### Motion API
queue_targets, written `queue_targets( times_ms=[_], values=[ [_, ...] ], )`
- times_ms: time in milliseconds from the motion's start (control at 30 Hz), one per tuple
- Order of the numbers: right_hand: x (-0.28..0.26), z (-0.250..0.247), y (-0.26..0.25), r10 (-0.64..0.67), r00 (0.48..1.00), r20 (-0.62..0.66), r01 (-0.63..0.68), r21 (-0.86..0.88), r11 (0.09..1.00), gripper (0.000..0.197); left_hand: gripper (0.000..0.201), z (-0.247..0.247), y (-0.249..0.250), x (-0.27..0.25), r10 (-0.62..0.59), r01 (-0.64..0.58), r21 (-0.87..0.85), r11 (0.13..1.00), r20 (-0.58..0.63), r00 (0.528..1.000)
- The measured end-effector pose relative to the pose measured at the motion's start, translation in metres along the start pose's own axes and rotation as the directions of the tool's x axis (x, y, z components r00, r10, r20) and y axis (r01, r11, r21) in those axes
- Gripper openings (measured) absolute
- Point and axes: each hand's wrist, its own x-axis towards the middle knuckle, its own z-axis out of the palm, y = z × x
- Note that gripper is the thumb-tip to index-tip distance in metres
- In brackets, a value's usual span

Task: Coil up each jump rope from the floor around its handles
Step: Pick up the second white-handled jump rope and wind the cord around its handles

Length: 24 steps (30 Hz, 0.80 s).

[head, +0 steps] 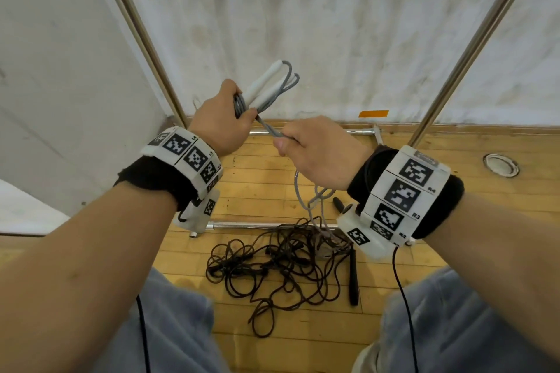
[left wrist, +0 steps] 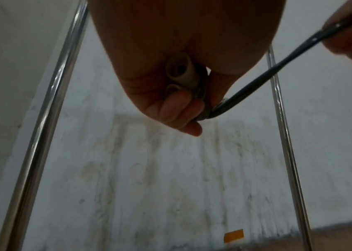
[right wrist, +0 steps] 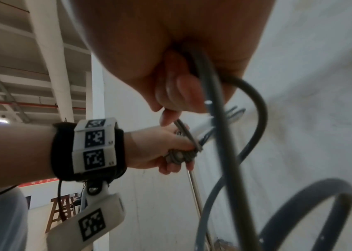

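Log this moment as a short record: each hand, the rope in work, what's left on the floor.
left hand: grips the white handles with grey rope coils around them
right hand: pinches the grey rope, taut to the left hand
slack: hangs from the right hand to the floor
floor: black ropes tangled, uncoiled

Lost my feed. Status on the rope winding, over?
Left hand grips white handles, right hand pulling grey rope taut. Partly coiled. Black ropes tangled on floor with the slack.
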Motion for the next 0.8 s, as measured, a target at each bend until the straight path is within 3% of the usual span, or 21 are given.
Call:
queue_targets(
  times_ms=[100,233,333,433,533,633,700,800],
  values=[
    [-0.007,-0.007,0.006,-0.005,0.999,-0.052,0.002,-0.063,0.998,0.036,0.028,0.004,0.0,-0.004,0.054,-0.063,0.072,0.995,0.126,0.991],
    [-0.009,-0.014,0.02,0.036,0.985,-0.168,-0.041,-0.026,0.999,0.029,0.026,0.013,0.011,-0.015,0.154,-0.186,0.067,0.98,0.329,0.932],
    [-0.004,-0.016,0.026,0.061,0.971,-0.231,-0.064,-0.008,0.998,0.031,0.029,0.022,0.024,-0.024,0.221,-0.26,0.046,0.964,0.401,0.889],
    [-0.002,-0.017,0.03,0.075,0.964,-0.257,-0.077,0.003,0.997,0.033,0.046,0.026,0.033,-0.032,0.327,-0.347,-0.023,0.937,0.403,0.855],
    [-0.001,-0.018,0.031,0.077,0.963,-0.26,-0.082,-0.009,0.997,0.035,0.055,0.029,0.038,-0.038,0.32,-0.347,0.014,0.938,0.348,0.881],
    [0.001,-0.023,0.032,0.081,0.952,-0.295,-0.088,-0.012,0.996,0.036,0.04,0.034,0.038,-0.04,0.279,-0.303,0.062,0.951,0.245,0.928],
    [0.002,-0.027,0.034,0.094,0.944,-0.318,-0.106,-0.02,0.994,0.036,0.025,0.034,0.038,-0.04,0.284,-0.31,0.088,0.947,0.224,0.932],
    [0.003,-0.033,0.04,0.158,0.928,-0.337,-0.181,-0.038,0.983,0.041,0.022,0.033,0.038,-0.041,0.293,-0.335,0.145,0.931,0.251,0.923]
  ],
)
